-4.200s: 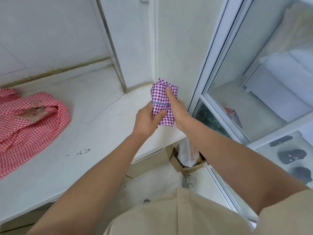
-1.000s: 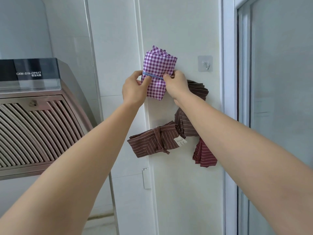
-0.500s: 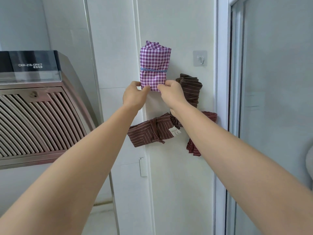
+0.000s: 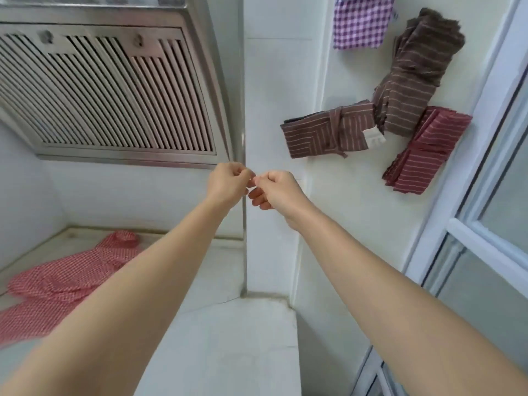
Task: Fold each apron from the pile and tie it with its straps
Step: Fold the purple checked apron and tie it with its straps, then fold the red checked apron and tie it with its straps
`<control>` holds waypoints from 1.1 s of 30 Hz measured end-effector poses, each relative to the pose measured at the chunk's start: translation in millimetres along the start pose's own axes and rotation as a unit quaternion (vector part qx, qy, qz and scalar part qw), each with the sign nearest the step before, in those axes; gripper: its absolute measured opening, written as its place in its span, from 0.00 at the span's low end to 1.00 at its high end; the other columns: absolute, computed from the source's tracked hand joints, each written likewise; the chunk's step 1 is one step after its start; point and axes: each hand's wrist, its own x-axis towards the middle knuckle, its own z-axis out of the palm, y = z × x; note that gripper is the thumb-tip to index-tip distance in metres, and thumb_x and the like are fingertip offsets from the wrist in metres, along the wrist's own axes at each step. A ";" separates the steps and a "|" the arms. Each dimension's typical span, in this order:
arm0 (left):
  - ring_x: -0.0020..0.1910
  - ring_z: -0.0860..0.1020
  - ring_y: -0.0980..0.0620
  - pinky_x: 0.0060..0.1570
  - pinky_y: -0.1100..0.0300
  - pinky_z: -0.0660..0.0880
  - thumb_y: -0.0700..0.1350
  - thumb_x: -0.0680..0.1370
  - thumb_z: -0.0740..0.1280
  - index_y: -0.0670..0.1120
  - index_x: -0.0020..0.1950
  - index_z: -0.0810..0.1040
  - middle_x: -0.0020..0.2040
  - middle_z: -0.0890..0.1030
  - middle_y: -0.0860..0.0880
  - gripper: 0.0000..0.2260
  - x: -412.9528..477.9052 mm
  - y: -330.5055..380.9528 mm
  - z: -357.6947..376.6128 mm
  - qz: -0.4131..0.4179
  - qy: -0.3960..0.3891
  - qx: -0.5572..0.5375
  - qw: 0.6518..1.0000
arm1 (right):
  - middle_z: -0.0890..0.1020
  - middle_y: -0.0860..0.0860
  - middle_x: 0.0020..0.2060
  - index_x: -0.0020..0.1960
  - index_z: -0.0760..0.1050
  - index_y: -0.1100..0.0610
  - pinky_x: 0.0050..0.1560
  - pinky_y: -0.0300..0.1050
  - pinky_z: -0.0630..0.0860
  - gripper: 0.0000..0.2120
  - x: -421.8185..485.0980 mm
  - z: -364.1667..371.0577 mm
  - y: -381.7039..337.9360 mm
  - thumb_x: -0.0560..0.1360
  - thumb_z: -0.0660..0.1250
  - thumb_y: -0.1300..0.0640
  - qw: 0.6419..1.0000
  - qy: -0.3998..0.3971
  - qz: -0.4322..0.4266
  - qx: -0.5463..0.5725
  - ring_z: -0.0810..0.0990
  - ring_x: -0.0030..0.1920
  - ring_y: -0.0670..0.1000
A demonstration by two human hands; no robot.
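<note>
One white desk (image 4: pixel 228 352) lies below both grips, with a tiled wall (image 4: pixel 274 95) behind, a range hood (image 4: pixel 100 90) up-left and a glass door (image 4: pixel 500 195) far right. I see the left grip (image 4: pixel 228 184) and right grip (image 4: pixel 275 190) raised, fingertips almost meeting, fingers curled on nothing visible. Up-right, four folded aprons sit against the wall: purple check (image 4: pixel 361 22), tied brown stripe (image 4: pixel 328 131), dark brown (image 4: pixel 414 67), red stripe (image 4: pixel 425 150). One red check apron (image 4: pixel 65 278) lies loose on the desk, down-left.

A steel range hood (image 4: pixel 114 90) hangs above a white counter (image 4: pixel 228 352).
</note>
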 end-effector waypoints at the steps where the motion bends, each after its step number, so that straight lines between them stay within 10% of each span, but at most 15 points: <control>1: 0.36 0.82 0.48 0.40 0.53 0.77 0.41 0.74 0.63 0.48 0.38 0.81 0.32 0.82 0.52 0.09 -5.1 -26.0 -6.1 -0.022 -0.012 0.009 1.000 | 0.81 0.54 0.37 0.49 0.79 0.62 0.36 0.38 0.75 0.09 -1.4 15.3 12.7 0.79 0.61 0.60 1.000 -0.024 0.014 -0.002 0.79 0.35 0.50; 10: 0.35 0.75 0.47 0.32 0.58 0.65 0.44 0.78 0.65 0.50 0.32 0.74 0.30 0.74 0.53 0.14 -74.8 -304.7 -120.4 -0.195 -0.056 0.204 0.958 | 0.79 0.52 0.43 0.53 0.77 0.59 0.43 0.45 0.76 0.07 13.9 240.7 157.0 0.79 0.62 0.60 0.960 -0.228 0.130 -0.098 0.80 0.42 0.51; 16: 0.63 0.74 0.46 0.60 0.55 0.70 0.45 0.79 0.67 0.47 0.64 0.77 0.63 0.77 0.48 0.14 -95.5 -432.4 -205.1 -0.282 -0.117 0.275 0.912 | 0.69 0.54 0.71 0.73 0.67 0.56 0.61 0.46 0.71 0.22 34.2 363.4 218.7 0.80 0.64 0.57 0.927 -0.301 0.150 -0.166 0.72 0.68 0.54; 25: 0.78 0.55 0.43 0.73 0.49 0.58 0.49 0.79 0.66 0.52 0.76 0.64 0.79 0.58 0.46 0.26 -68.4 -549.1 -271.6 -0.227 -0.222 0.369 0.874 | 0.36 0.53 0.78 0.73 0.68 0.44 0.76 0.56 0.58 0.24 86.5 480.4 267.7 0.78 0.67 0.47 0.934 -0.108 0.316 -0.127 0.50 0.78 0.58; 28: 0.77 0.58 0.43 0.74 0.46 0.60 0.50 0.79 0.65 0.53 0.79 0.56 0.79 0.58 0.48 0.30 -64.2 -573.4 -272.5 -0.222 -0.237 0.358 0.875 | 0.54 0.54 0.78 0.72 0.69 0.49 0.70 0.57 0.67 0.27 105.2 493.5 281.3 0.75 0.67 0.46 0.932 -0.055 0.355 -0.051 0.63 0.73 0.57; 30: 0.73 0.64 0.44 0.72 0.47 0.64 0.52 0.79 0.65 0.51 0.78 0.59 0.76 0.65 0.48 0.29 -60.8 -582.7 -270.6 -0.203 -0.239 0.362 0.878 | 0.77 0.54 0.57 0.58 0.76 0.58 0.51 0.45 0.75 0.14 107.9 497.9 287.0 0.75 0.66 0.53 0.937 -0.025 0.348 0.008 0.77 0.53 0.50; 33: 0.66 0.71 0.42 0.65 0.47 0.70 0.56 0.79 0.63 0.45 0.76 0.63 0.68 0.73 0.42 0.28 -44.8 -582.5 -267.3 -0.200 -0.178 0.354 0.896 | 0.78 0.58 0.41 0.47 0.79 0.65 0.42 0.45 0.71 0.04 103.9 492.0 292.2 0.75 0.66 0.65 0.943 0.016 0.333 -0.015 0.76 0.42 0.52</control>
